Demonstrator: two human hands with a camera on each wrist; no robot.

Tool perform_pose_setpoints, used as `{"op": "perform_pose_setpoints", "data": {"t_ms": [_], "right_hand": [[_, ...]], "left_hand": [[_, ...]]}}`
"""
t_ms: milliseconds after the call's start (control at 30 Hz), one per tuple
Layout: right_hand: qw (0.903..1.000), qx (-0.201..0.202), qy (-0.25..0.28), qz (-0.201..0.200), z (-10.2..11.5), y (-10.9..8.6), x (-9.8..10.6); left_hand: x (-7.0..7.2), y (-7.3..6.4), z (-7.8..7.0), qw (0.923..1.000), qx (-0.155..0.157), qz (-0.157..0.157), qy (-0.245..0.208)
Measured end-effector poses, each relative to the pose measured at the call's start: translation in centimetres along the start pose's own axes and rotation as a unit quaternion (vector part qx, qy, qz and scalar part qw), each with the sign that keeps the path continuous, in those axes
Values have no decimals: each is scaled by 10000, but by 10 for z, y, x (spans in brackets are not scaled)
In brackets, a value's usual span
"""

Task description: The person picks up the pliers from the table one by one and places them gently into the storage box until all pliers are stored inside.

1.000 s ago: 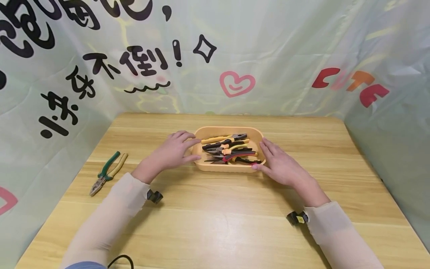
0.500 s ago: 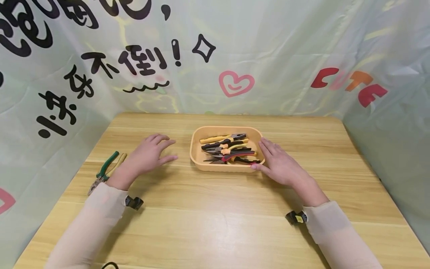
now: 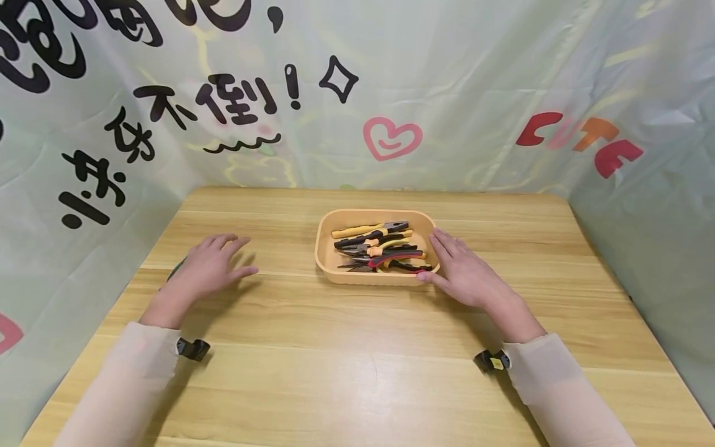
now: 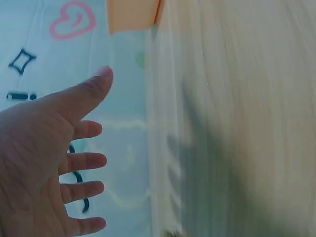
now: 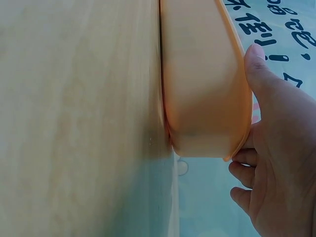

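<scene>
In the head view a peach plastic basket [image 3: 380, 279] stands on the table and holds several pliers [image 3: 382, 248] with yellow, black and red handles. My right hand [image 3: 466, 273] rests at its right end, thumb along the front rim and fingers by the end wall; the right wrist view shows the thumb touching the basket rim [image 5: 242, 54]. Well left of the basket, my left hand [image 3: 206, 267] hovers with fingers spread, holding nothing. It hides most of a separate pair of pliers, of which a green handle [image 3: 179, 268] peeks out.
The wooden table [image 3: 357, 360] runs back to a printed cloth backdrop [image 3: 469, 99] with lettering and a pink heart. Cloth also hangs along the left and right sides. Each sleeve cuff carries a small black camera, such as the left wrist camera [image 3: 193, 349].
My left hand has left the basket's left end and travelled left, to over the green-and-yellow-handled pliers. The basket shifted slightly left at first; my right hand stays at it.
</scene>
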State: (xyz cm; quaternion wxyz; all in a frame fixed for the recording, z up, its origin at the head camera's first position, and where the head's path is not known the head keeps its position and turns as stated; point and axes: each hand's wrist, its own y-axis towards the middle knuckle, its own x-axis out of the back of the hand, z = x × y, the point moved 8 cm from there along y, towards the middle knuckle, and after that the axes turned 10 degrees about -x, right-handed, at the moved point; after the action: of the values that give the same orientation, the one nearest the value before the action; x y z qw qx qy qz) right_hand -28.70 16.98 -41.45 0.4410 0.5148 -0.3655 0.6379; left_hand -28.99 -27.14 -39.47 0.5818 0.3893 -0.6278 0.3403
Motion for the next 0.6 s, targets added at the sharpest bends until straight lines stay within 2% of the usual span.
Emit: {"op": "perform_pose_setpoints", "data": {"t_ms": [100,300,600], "right_hand": [[10000,-14,21,38,0,0,0],[10000,-5,61,59,0,0,0],[9999,-31,128,26,0,-1,0]], "left_hand": [[-3,-10,17,9996,268,2,-24],[-13,-32,43,9967,760,254,-99],[-19,-56,69,9943,1039,171,-173]]}}
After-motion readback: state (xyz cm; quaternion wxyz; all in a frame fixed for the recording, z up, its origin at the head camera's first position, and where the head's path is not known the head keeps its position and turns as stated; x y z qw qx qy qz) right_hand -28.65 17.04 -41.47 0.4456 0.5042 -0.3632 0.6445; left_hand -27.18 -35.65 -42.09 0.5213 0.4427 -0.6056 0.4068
